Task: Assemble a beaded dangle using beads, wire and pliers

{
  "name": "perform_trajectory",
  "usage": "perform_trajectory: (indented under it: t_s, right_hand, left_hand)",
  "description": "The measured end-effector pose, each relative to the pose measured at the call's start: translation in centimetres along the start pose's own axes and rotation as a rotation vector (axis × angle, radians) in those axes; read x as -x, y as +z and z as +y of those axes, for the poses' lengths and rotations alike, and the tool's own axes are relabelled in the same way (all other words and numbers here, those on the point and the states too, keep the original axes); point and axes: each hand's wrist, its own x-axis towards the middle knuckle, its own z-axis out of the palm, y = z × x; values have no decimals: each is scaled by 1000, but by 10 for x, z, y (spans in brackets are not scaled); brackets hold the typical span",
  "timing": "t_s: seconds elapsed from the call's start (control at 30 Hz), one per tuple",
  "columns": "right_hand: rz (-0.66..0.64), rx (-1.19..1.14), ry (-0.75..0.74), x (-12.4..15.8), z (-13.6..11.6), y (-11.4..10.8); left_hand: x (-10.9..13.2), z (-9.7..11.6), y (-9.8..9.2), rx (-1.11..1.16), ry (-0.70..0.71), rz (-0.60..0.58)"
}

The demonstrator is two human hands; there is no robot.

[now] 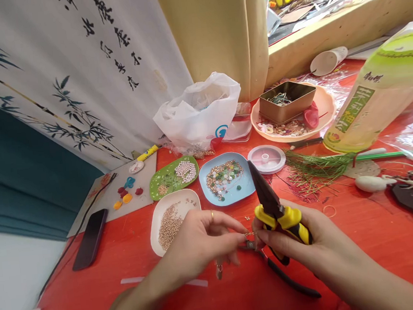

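Note:
My left hand [203,239] pinches a tiny gold piece [249,234] between thumb and fingertips, with a small charm hanging below it. My right hand [293,239] meets it from the right, also pinching at the piece, while gripping black pliers with yellow handles [274,209] whose jaws point up and away. A second pair of dark pliers [285,276] lies on the red table [361,228] under both hands.
Beyond the hands sit a white dish of gold beads [172,220], a green dish of pearls [174,176], a blue dish of mixed beads [225,178] and a thread spool [266,159]. A phone [90,238] lies left. A green bottle [378,96], tin [287,100] and plastic bag [198,110] stand behind.

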Motion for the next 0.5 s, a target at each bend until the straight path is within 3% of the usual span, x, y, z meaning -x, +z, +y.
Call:
perform_trajectory:
  t_s: [0.5]
  right_hand:
    - [-25,-62,157,-1,2,0]
  left_hand:
    - [-4,-5,0,83,-72,-75]
